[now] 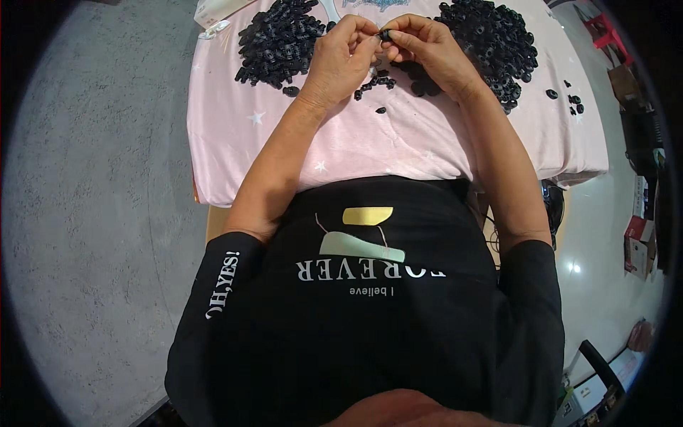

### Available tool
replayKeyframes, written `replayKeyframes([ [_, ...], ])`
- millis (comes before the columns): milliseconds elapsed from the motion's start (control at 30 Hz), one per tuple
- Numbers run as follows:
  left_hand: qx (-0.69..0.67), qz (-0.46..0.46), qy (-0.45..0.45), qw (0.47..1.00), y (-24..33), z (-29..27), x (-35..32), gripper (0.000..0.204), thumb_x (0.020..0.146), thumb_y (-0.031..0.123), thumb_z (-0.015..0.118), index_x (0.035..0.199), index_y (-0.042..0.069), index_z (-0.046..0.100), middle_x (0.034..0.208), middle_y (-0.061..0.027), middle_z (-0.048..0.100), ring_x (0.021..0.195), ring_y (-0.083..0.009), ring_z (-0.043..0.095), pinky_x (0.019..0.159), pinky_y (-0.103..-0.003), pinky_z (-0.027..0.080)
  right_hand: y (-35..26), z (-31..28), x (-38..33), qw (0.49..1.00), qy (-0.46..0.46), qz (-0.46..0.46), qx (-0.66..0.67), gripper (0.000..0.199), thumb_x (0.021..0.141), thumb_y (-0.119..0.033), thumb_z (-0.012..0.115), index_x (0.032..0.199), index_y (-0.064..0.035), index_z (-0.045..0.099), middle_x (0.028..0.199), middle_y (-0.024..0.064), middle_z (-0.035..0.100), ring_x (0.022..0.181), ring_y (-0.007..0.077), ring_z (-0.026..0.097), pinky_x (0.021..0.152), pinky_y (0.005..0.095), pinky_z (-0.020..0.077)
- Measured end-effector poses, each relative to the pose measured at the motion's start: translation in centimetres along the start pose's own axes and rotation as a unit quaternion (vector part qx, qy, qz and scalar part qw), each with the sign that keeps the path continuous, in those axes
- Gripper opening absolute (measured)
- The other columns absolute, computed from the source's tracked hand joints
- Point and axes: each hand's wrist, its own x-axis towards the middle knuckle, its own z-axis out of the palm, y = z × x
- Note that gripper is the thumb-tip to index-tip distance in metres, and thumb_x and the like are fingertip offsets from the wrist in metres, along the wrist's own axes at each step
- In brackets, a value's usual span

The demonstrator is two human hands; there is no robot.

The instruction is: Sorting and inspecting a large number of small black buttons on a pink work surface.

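Observation:
Both my hands meet at the far middle of a table covered with a pink star-patterned cloth (388,146). Between the fingertips of my right hand (434,53) is a small round black part (385,34), pinched by thumb and forefinger. My left hand (343,60) is closed in a pinch right beside it; what its fingertips hold is too small to make out. Below the hands lie several tiny black pieces (375,84). A heap of black ribbed parts (279,39) is left of my hands, and a heap of black ring-shaped parts (498,43) is to the right.
Past my hands lies a bundle of clear bluish pieces (377,3), near a white handle-like object (330,10). A white box (217,10) stands at the far left corner. Loose black parts (575,107) sit at the right. Boxes (640,245) and a red stool (608,35) are on the floor.

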Motion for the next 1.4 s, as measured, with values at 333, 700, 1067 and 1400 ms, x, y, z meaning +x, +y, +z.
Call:
replayKeyframes([
  [333, -0.098, -0.049, -0.013, 0.994, -1.6, -0.3, 0.3, 0.011, 0.093, 0.007, 0.058, 0.103, 0.002, 0.059, 0.083, -0.0025, 0.065, 0.073, -0.0061, 0.062, 0.057, -0.02, 0.046, -0.1, 0.1, 0.1, 1.0, 0.005, 0.006, -0.001, 0.02, 0.099, -0.014, 0.057, 0.113, -0.0008, 0.061, 0.091, 0.0021, 0.066, 0.077, 0.0048, 0.062, 0.075, 0.0181, 0.0531],
  [700, -0.061, -0.051, -0.006, 0.997, -1.3, -0.3, 0.2, 0.012, 0.093, 0.008, 0.059, 0.103, 0.001, 0.061, 0.081, -0.0035, 0.066, 0.073, -0.0063, 0.062, 0.057, -0.02, 0.048, -0.4, 0.4, -0.1, 1.0, 0.007, 0.009, -0.007, 0.02, 0.099, -0.015, 0.057, 0.11, -0.0002, 0.063, 0.09, 0.003, 0.067, 0.078, 0.0061, 0.063, 0.077, 0.0191, 0.0534],
  [1067, -0.028, -0.132, -0.044, 0.99, -1.2, -0.6, 0.3, 0.018, 0.098, 0.013, 0.055, 0.105, -0.001, 0.064, 0.08, -0.0028, 0.066, 0.068, -0.0063, 0.06, 0.06, -0.02, 0.05, 0.2, 0.0, 0.1, 1.0, 0.004, 0.011, -0.023, 0.019, 0.098, -0.015, 0.057, 0.111, -0.0015, 0.063, 0.089, 0.0028, 0.067, 0.078, 0.0058, 0.063, 0.077, 0.019, 0.053],
  [1400, 0.102, -0.044, -0.079, 0.991, -2.1, -1.1, 0.4, 0.027, 0.099, 0.021, 0.048, 0.092, -0.002, 0.061, 0.069, -0.0078, 0.063, 0.063, -0.0107, 0.06, 0.059, -0.027, 0.048, -0.2, 0.5, -0.1, 0.999, 0.009, 0.022, -0.034, 0.022, 0.099, -0.015, 0.057, 0.115, -0.0012, 0.062, 0.091, 0.0028, 0.067, 0.08, 0.0059, 0.063, 0.078, 0.0196, 0.0533],
])
